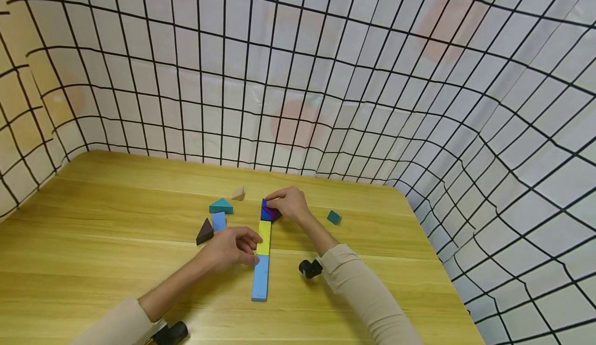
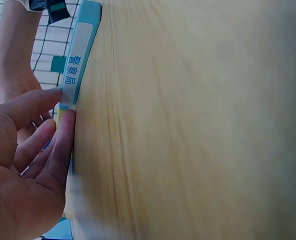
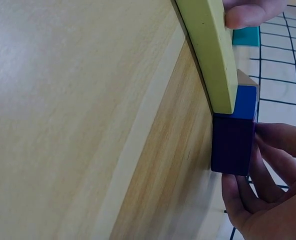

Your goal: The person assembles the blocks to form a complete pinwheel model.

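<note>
A light blue block (image 1: 261, 280) and a yellow block (image 1: 264, 237) lie end to end in a row on the table. At the row's far end are a blue block (image 3: 245, 100) and a purple block (image 3: 233, 145). My right hand (image 1: 289, 203) pinches the purple block against the blue one, its fingers covering part of both. My left hand (image 1: 233, 246) is beside the row, with thumb and fingertips touching the left side where light blue meets yellow. Printed characters show on the light blue block's side in the left wrist view.
Left of the row lie a teal triangular block (image 1: 221, 206), a small blue block (image 1: 219, 221), a dark brown triangular block (image 1: 205, 232) and a tan block (image 1: 238, 194). A dark teal block (image 1: 333, 217) lies to the right. A white curtain with black grid lines (image 1: 298, 86) surrounds the table.
</note>
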`<act>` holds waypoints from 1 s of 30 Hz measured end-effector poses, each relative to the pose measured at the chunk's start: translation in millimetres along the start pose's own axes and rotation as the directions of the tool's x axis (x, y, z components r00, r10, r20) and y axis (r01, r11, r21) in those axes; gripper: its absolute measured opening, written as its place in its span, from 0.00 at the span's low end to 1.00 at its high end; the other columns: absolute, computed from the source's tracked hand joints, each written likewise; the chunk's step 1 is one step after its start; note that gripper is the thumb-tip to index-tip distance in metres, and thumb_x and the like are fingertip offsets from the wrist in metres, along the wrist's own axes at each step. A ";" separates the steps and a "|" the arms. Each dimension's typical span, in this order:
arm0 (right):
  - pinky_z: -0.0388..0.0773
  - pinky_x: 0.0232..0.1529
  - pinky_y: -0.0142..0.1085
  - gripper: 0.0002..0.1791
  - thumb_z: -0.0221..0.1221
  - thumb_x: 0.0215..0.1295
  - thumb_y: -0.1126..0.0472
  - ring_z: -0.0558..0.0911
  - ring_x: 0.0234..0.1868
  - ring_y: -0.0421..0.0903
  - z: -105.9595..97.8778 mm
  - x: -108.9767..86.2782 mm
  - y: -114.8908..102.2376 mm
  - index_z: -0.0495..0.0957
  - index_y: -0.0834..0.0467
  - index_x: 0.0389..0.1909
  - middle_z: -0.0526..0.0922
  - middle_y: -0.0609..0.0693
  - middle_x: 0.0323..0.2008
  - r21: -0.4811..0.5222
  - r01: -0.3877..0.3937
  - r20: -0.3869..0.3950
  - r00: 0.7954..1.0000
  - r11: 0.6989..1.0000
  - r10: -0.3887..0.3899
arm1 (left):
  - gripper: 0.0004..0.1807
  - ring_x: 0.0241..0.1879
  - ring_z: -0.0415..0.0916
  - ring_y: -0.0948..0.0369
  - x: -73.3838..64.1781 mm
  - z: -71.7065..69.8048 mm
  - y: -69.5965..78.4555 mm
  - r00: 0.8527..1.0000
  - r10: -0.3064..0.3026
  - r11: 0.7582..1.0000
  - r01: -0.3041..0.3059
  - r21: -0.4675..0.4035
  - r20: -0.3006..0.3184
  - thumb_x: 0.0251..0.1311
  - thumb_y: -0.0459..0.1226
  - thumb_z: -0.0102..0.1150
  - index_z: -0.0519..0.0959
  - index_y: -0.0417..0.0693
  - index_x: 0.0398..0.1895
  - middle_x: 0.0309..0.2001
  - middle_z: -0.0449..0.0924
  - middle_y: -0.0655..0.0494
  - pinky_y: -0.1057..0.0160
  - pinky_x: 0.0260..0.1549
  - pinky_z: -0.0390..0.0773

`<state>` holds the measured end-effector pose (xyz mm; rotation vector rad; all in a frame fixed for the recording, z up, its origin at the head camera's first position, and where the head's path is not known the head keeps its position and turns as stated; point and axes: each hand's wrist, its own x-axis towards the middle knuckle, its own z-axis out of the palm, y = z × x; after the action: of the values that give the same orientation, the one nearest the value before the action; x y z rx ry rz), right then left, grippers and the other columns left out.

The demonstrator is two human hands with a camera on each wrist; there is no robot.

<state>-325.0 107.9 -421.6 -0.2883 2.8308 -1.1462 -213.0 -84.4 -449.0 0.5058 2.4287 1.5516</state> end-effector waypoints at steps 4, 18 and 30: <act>0.84 0.45 0.40 0.08 0.67 0.65 0.56 0.84 0.52 0.54 -0.5 -0.9 -0.7 0.91 0.51 0.41 0.88 0.56 0.50 -0.002 0.007 0.000 1.000 1.000 -0.007 | 0.21 0.36 0.80 0.61 0.7 0.0 -0.1 1.000 -0.002 1.000 0.002 0.001 -0.001 0.50 0.35 0.78 0.83 0.41 0.48 0.37 0.82 0.53 0.68 0.37 0.80; 0.84 0.41 0.39 0.14 0.69 0.63 0.55 0.87 0.45 0.50 -14.6 -3.5 -0.6 0.89 0.54 0.48 0.90 0.52 0.45 0.003 0.016 -0.019 1.000 1.000 -0.016 | 0.21 0.35 0.79 0.61 0.2 0.9 0.5 1.000 0.006 1.000 -0.006 0.001 -0.005 0.49 0.34 0.79 0.83 0.42 0.47 0.36 0.82 0.53 0.68 0.37 0.80; 0.83 0.42 0.43 0.19 0.69 0.62 0.56 0.86 0.45 0.52 -37.9 -19.6 2.3 0.86 0.54 0.53 0.89 0.53 0.43 0.020 0.039 -0.049 0.998 0.999 -0.038 | 0.21 0.36 0.80 0.61 -0.8 0.1 1.2 1.000 0.007 1.000 -0.007 0.001 -0.002 0.50 0.35 0.78 0.83 0.42 0.47 0.37 0.82 0.53 0.67 0.37 0.80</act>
<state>-311.3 139.3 -396.0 -0.3194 2.8654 -1.2057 -212.1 -84.2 -447.9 0.5139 2.4320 1.5538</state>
